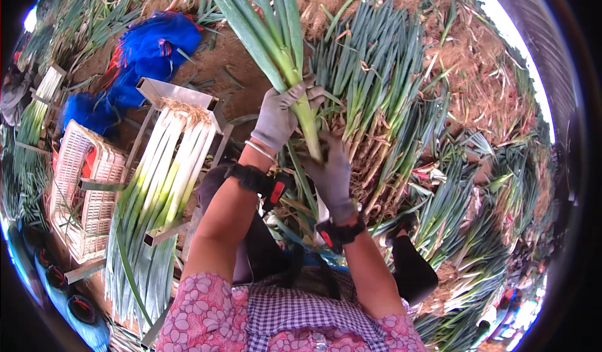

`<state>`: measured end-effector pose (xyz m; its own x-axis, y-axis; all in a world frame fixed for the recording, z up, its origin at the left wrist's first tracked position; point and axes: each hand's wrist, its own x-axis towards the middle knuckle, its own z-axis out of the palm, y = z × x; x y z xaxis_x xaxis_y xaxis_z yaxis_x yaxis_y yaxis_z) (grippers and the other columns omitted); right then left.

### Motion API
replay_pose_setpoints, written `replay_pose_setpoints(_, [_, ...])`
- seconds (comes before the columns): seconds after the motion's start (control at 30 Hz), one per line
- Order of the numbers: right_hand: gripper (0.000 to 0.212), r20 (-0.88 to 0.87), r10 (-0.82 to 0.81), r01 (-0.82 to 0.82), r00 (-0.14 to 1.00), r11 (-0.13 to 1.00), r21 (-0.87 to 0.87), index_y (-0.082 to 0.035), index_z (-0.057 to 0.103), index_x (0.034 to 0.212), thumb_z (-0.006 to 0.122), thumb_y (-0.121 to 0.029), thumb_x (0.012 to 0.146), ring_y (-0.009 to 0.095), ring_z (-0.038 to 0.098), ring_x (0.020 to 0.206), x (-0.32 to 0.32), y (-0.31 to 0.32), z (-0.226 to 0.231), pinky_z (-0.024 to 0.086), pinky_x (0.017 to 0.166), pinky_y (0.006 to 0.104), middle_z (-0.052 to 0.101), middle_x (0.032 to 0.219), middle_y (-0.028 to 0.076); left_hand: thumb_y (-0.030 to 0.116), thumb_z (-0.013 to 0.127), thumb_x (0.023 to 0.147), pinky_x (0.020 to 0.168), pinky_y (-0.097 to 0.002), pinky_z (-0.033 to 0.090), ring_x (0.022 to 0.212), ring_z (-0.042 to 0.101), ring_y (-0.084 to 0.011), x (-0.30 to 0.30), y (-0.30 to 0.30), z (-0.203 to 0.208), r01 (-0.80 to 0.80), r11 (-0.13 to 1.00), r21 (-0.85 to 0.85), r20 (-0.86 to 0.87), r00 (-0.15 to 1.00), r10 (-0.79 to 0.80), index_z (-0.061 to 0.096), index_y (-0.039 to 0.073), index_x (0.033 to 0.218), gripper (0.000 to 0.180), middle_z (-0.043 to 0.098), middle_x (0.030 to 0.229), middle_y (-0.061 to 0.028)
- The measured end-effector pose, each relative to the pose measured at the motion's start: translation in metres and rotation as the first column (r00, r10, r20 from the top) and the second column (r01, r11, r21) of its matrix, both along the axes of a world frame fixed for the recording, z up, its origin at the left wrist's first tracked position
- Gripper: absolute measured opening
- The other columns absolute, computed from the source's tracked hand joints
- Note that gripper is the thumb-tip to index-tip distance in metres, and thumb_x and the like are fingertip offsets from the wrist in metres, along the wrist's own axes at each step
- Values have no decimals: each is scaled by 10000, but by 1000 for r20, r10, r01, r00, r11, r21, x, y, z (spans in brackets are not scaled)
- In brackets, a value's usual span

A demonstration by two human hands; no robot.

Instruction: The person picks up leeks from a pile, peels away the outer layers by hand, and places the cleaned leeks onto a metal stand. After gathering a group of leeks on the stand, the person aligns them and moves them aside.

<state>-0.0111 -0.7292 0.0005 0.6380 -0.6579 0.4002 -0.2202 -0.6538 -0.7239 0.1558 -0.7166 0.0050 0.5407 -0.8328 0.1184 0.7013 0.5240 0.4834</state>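
Observation:
Gloved in grey, my left hand (280,114) is closed around the stalk of a large leek (295,79), whose green leaves fan upward and away from me. Lower on the same stalk, my right hand (331,171), also in a grey glove, grips near the pale end; its fingertips are partly hidden. Just beyond and to the right lies a thick pile of untrimmed leeks (376,70) with soil-coloured roots. On my left, a metal rack (179,95) holds a row of cleaned leeks (169,157), white ends against its far plate and leaves hanging toward me.
Left of the rack stands a pale plastic basket (78,226) with something red inside. Blue netting (147,54) lies on the soil beyond. Another rack of leeks (37,110) is at the far left. More leeks (464,220) are heaped along my right side.

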Motion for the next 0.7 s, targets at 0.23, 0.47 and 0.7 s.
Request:
replay_pose_setpoints(0.23, [430, 281, -61, -260, 958, 235, 937, -23, 547, 1134, 720, -7, 741, 145, 605, 769, -24, -19, -14, 511, 719, 287, 626, 943, 60, 67, 609, 873, 868, -453, 510, 1005, 613, -314, 0, 11, -6, 81, 985, 152, 257, 959, -118, 440, -50, 1241, 421, 591, 1103, -165])
replay_pose_setpoints(0.47, [247, 61, -96, 64, 994, 916, 396, -28, 606, 987, 707, -38, 762, 130, 574, 702, -40, 0, -21, 477, 653, 263, 624, 808, 42, 65, 625, 870, 703, -414, 586, 789, 658, -283, -4, 8, 4, -183, 941, 283, 313, 946, 90, 457, -60, 1089, 303, 605, 935, -149])
replay_pose_setpoints(0.7, [242, -9, -109, 106, 994, 949, 297, -12, 593, 1000, 685, -68, 783, 128, 567, 671, -27, -3, 11, 464, 613, 254, 616, 788, 47, 45, 655, 838, 636, -361, 578, 739, 657, -253, 2, 13, 6, -178, 940, 291, 215, 970, 118, 451, -51, 1073, 325, 617, 912, -137])
